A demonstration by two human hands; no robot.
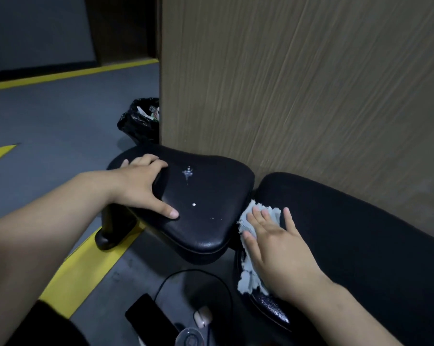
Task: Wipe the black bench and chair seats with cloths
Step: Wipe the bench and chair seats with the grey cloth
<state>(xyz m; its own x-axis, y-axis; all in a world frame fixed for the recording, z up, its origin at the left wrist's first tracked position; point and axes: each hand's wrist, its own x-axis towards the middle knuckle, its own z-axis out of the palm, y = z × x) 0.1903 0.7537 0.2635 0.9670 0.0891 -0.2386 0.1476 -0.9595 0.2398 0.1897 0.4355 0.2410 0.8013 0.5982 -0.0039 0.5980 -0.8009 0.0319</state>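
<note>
Presses cloth [248, 280] flat under straight-fingered right hand [278, 245] on black surface [348, 233]; grips chair seat [206, 208] edge with left hand [141, 186]. Recommend firm overlapping strokes.

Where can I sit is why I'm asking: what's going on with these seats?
A person is cleaning them. The right hand presses a grey-blue cloth flat against the near end of the black bench. The left hand grips the edge of the smaller black seat beside it. That seat has white spots on it, so it looks not yet wiped.
</note>
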